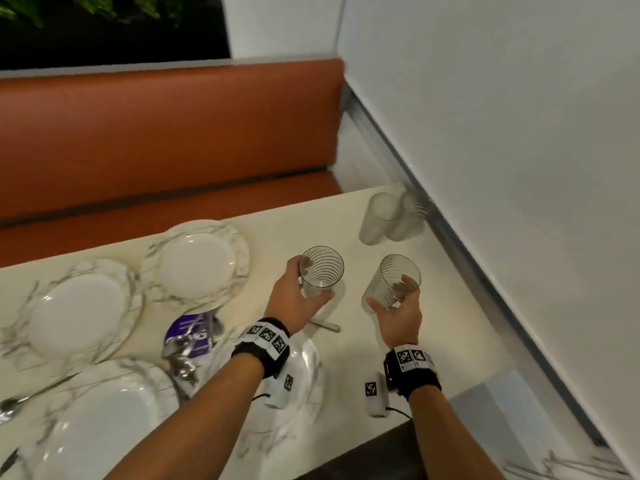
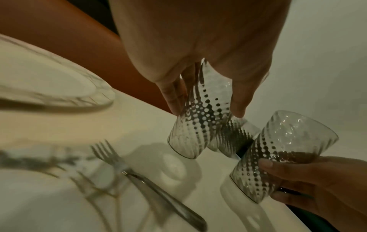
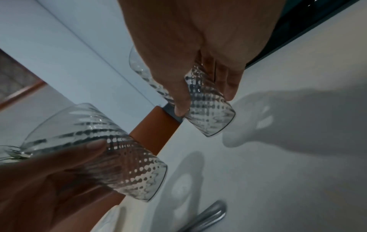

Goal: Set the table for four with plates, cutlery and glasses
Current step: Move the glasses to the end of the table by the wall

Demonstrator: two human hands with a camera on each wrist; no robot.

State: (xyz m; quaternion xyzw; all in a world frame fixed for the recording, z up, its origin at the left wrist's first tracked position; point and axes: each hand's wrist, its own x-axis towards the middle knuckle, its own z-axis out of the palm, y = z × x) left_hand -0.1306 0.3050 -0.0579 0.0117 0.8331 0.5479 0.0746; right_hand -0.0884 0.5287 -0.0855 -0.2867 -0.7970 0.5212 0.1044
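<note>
My left hand (image 1: 304, 292) grips a clear ribbed glass (image 1: 321, 271) upright, a little above the cream table (image 1: 311, 223). My right hand (image 1: 398, 306) grips a second ribbed glass (image 1: 389, 282), tilted slightly, just to its right. In the left wrist view the left hand's glass (image 2: 198, 125) hangs over its shadow, with the right hand's glass (image 2: 278, 149) beside it. The right wrist view shows my fingers (image 3: 230, 84) wrapped round the right glass (image 3: 210, 114). Two more glasses (image 1: 384, 218) stand at the far right corner. Marbled plates (image 1: 197, 261) (image 1: 79, 310) (image 1: 100, 420) lie to the left.
A fork (image 1: 325, 326) lies on the table below my left hand. A pile of cutlery (image 1: 192, 341) rests on a purple sheet between the plates, and a spoon (image 1: 20, 403) lies at the left edge. An orange bench (image 1: 166, 133) runs behind; a white wall (image 1: 502, 168) borders the right.
</note>
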